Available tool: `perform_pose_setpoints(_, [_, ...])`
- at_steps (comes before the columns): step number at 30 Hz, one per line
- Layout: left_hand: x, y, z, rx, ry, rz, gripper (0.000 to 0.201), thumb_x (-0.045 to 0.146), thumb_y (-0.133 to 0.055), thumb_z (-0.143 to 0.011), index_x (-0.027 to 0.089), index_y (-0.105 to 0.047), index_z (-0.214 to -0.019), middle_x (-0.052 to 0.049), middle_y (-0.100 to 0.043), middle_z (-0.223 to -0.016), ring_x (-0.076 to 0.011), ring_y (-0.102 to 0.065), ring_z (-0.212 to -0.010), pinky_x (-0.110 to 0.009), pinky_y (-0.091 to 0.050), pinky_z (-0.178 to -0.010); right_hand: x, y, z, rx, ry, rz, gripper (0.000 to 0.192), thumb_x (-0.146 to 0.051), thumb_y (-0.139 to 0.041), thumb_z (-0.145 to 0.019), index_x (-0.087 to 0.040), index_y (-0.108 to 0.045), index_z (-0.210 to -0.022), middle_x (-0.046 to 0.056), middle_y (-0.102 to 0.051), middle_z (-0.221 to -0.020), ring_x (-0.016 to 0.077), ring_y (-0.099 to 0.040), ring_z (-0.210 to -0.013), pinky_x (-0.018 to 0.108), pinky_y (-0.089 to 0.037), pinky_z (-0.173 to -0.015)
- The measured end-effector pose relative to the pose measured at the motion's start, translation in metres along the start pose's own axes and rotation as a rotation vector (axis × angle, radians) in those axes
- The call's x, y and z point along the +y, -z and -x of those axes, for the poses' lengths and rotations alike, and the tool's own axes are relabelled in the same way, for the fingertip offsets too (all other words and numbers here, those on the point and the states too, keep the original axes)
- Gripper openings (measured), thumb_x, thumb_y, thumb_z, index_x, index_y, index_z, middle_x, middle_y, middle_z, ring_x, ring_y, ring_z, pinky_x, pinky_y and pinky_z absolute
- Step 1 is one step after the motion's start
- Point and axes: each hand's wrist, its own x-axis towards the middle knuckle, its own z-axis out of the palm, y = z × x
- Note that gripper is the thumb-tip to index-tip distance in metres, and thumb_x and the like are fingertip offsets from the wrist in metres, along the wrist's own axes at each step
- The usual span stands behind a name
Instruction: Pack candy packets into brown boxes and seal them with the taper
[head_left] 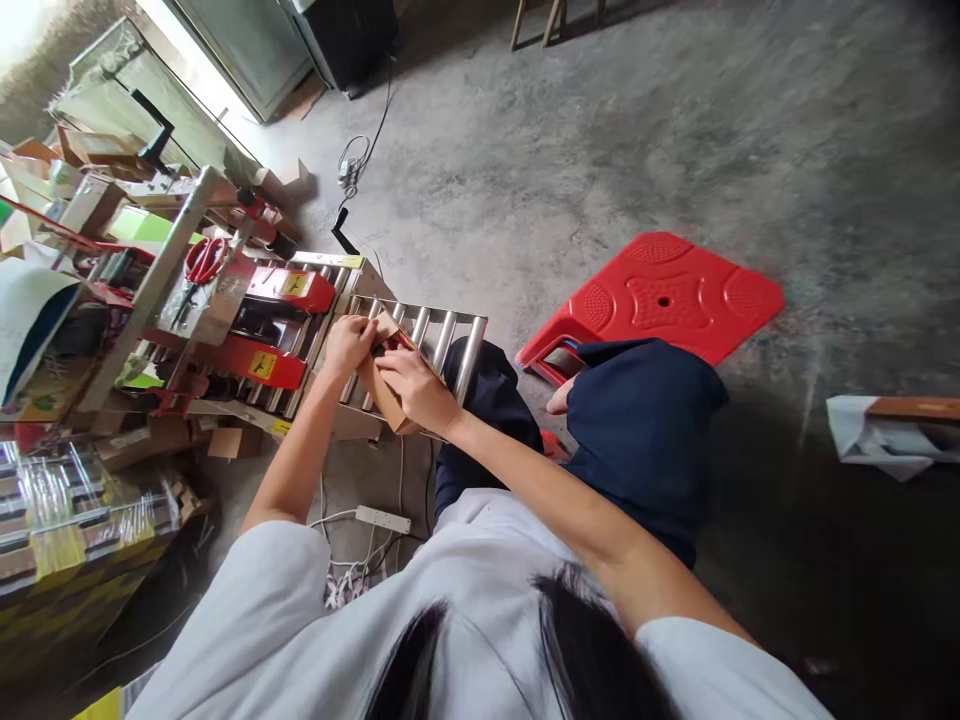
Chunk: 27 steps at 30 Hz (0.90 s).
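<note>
hands (pixel 382 365) cover cardboard box (pixel 390 405) | contents unseen | left stacks cropped

Both hands — left hand (pixel 349 343), right hand (pixel 415 388) — grip a cardboard box (pixel 388 398) over steel rollers (pixel 439 341).

Small brown cardboard box (pixel 388 395), flap open, tilted over steel rollers.

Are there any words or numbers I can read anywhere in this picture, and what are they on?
No text can be read here.
Yellow stickers on the red parts of the roller machine: marks too small and blurred to read.
Small cardboard box held in the left hand and right hand: no print visible.
Yellow packages at left: printing too blurred.
</note>
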Motion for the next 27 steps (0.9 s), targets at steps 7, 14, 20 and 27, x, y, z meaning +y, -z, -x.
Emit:
perform_pose_setpoints(7, [0.007,-0.026,0.008,0.272,0.133,-0.034,0.025,0.027,-0.044,-0.095,0.015,-0.058,-0.112,-0.020,-0.060,-0.119,-0.0366,-0.050,-0.120,-0.056,-0.034,-0.107,-0.021,0.031,0.016,0.118,-0.245,0.091,0.054,-0.023,-0.046,-0.100,-0.013,-0.039,-0.152,0.015,-0.048,-0.150,0.0288,-0.039,-0.144,0.053,-0.025,-0.124])
perform_pose_setpoints(14, [0.006,-0.028,0.036,0.498,0.034,0.373,0.048,0.045,-0.031,-0.102,0.015,-0.049,-0.135,-0.017,-0.054,-0.139,-0.0254,-0.049,-0.132,-0.043,-0.034,-0.116,-0.025,-0.011,0.043,-0.305,-0.194,0.231,0.088,-0.041,-0.074,-0.085,0.005,-0.036,-0.150,0.029,-0.030,-0.157,0.0413,-0.026,-0.149,0.054,-0.023,-0.124])
perform_pose_setpoints(20, [0.027,-0.028,0.102,-0.068,-0.298,0.579,0.069,0.066,-0.031,-0.097,0.023,-0.045,-0.149,-0.012,-0.039,-0.158,-0.0285,-0.033,-0.148,-0.046,-0.018,-0.126,-0.017,-0.019,0.043,-0.341,-0.154,0.262,0.099,-0.033,-0.081,-0.077,0.001,-0.030,-0.154,0.027,-0.024,-0.161,0.0365,-0.016,-0.153,0.052,-0.015,-0.128])
perform_pose_setpoints(27, [0.010,-0.023,0.090,-0.009,-0.072,0.896,0.078,0.078,-0.021,-0.091,0.036,-0.021,-0.158,-0.012,-0.025,-0.164,-0.0315,-0.050,-0.137,-0.054,-0.037,-0.115,-0.023,-0.027,0.033,-0.408,-0.254,0.262,0.094,-0.017,-0.078,-0.077,0.000,-0.027,-0.155,0.025,-0.018,-0.162,0.0328,-0.016,-0.153,0.049,-0.018,-0.127])
